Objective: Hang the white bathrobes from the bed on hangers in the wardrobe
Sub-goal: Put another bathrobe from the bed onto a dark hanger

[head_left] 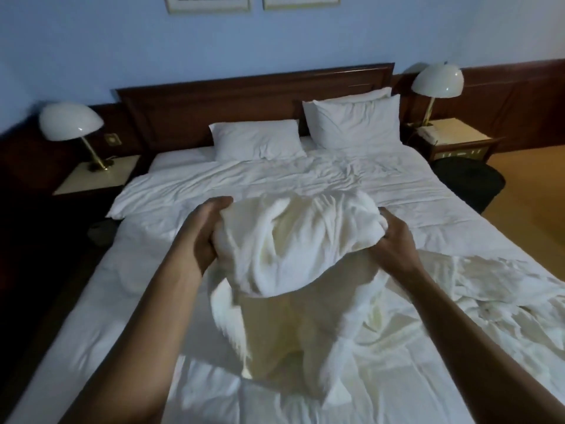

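Bathrobe (pixel 293 246) first: where is it?

"Between my two hands, lifted off the bed (pixel 91 316). Its upper part is bunched at hand level. The rest hangs below my hands and reaches down to the sheet."

"How are your hands holding it?"

"My left hand (pixel 211 231) grips the left side of the bunch, fingers curled into the cloth. My right hand (pixel 394 237) clutches the right side, fingers closed in the folds."

"Anything else near them?"

"Just right of and below my right hand lies a crumpled heap of white cloth (pixel 495 286). I can't tell whether it is a second robe. Beyond my left hand a flat pillow (pixel 256 139) lies on the sheet. Beyond my right hand a propped pillow (pixel 351 120) leans on the headboard (pixel 244 99). Well out past my left hand stands a domed lamp (pixel 70 120), and well out past my right hand stands its twin lamp (pixel 437 79)."
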### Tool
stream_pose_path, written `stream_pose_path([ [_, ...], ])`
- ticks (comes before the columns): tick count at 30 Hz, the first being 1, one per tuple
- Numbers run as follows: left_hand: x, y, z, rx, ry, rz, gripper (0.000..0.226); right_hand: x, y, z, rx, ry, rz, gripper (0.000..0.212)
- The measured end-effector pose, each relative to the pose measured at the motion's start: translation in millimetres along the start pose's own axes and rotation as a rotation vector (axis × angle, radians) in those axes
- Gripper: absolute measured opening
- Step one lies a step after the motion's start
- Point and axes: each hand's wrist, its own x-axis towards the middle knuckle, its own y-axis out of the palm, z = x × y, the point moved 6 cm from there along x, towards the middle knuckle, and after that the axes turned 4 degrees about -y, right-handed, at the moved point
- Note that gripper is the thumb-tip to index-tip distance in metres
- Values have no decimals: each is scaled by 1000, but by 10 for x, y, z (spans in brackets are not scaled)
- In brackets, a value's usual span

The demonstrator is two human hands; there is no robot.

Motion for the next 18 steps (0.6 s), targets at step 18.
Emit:
stream_pose_path([
  [18, 104, 722, 443, -174, 16, -21, 26, 203, -92, -1078, -58, 148, 254, 82],
])
